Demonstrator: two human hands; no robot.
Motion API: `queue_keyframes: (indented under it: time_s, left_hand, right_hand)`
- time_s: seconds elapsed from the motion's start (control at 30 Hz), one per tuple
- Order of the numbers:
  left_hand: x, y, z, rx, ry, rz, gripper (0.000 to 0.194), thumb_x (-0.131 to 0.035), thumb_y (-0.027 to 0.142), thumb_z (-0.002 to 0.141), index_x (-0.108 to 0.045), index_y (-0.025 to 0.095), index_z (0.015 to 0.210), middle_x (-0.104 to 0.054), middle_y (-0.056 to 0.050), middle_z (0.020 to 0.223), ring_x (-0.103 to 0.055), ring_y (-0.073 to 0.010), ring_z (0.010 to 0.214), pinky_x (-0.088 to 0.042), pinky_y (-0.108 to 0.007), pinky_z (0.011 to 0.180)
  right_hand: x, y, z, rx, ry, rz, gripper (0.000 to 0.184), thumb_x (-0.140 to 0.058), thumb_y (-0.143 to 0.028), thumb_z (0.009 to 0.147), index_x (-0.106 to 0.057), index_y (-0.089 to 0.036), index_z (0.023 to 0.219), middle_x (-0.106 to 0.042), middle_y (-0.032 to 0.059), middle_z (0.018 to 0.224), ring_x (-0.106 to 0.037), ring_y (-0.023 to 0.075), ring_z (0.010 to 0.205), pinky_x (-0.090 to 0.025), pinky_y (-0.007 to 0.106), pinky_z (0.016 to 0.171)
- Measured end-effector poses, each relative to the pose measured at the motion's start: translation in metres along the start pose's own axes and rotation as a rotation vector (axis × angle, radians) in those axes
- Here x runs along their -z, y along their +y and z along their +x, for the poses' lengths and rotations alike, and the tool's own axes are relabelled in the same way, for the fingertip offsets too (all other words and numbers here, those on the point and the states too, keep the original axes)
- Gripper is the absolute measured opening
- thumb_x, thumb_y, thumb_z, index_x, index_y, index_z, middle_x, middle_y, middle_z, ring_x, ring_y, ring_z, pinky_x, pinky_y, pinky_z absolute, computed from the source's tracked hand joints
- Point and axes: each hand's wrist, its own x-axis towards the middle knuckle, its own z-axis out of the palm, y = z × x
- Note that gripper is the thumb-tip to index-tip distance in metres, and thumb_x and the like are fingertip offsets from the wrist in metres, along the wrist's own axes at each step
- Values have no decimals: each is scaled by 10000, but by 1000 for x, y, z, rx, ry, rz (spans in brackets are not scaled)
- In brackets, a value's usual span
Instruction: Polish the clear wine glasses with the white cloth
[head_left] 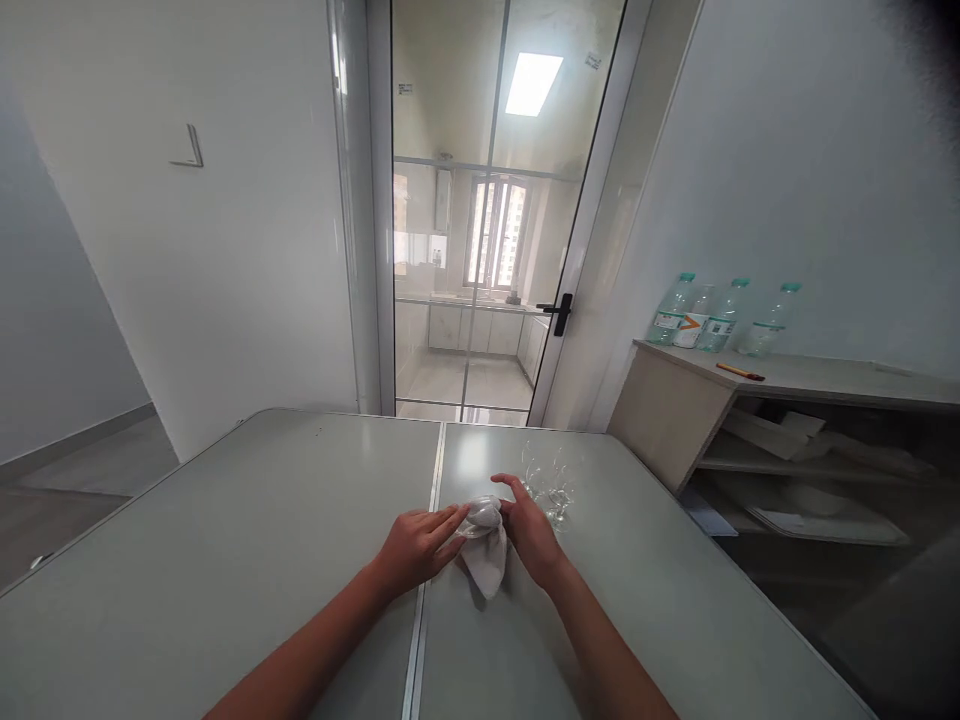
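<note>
Over the middle of the table, a white cloth hangs bunched between my two hands, its lower end drooping to a point. A shiny clear piece, apparently glass, shows at its top; the rest of its shape is hidden. My left hand presses in from the left, fingers together and reaching onto the clear piece and cloth. From the right, my right hand grips the bundle's other side, with its index finger raised and bent. Just beyond the right hand stand several clear glasses, partly covered by it.
The pale table has a metal seam running lengthwise. A shelf unit at right bears several plastic bottles and a yellow-red pen-like item. Behind the table is a glass door with a black handle.
</note>
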Motion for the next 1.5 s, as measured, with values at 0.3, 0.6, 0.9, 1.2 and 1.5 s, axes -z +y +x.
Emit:
queue_keyframes:
  time_s: [0.3, 0.6, 0.9, 1.2, 1.5]
  left_hand:
    - [5, 8, 9, 494, -183, -639, 510, -716, 433, 851, -709, 148, 1274, -786, -103, 874, -527, -96, 437, -445, -231, 410]
    - [-1, 9, 2, 39, 54, 52, 472, -710, 303, 864, -680, 252, 1332, -805, -101, 977, -672, -150, 616, -544, -274, 673]
    - [1, 4, 1, 178, -44, -380, 459, -742, 289, 809, -678, 236, 1260, -784, -40, 871, -587, -92, 527, -535, -236, 591]
    - [2, 18, 8, 513, 141, -743, 432, -811, 386, 762, -460, 219, 951, -659, 12, 829, -568, -84, 594, -463, -194, 549]
    - [2, 17, 20, 646, 124, -932, 367, -722, 471, 858, -475, 202, 892, -652, 25, 680, -480, -66, 456, -396, -197, 464]
  right_hand:
    - [2, -5, -7, 153, -73, -230, 527, -444, -619, 983, -665, -208, 1227, -630, 27, 815, -551, 185, 717, -435, 294, 682]
    - [10, 5, 3, 103, 43, -9, 418, -662, -495, 897, -632, -252, 1235, -637, -1, 795, -562, 178, 688, -426, 278, 641]
    - [16, 0, -3, 240, 91, 13, 349, -685, -483, 884, -684, -249, 1143, -699, 46, 979, -621, 221, 833, -487, 325, 724]
    - [-16, 8, -5, 70, -125, 5, 595, -285, -578, 1027, -703, -191, 1199, -730, 96, 892, -675, 280, 881, -515, 395, 767]
    - [-12, 22, 3, 415, 33, -355, 479, -541, -323, 971, -542, -248, 1444, -649, 86, 1318, -594, 280, 1189, -477, 428, 1026]
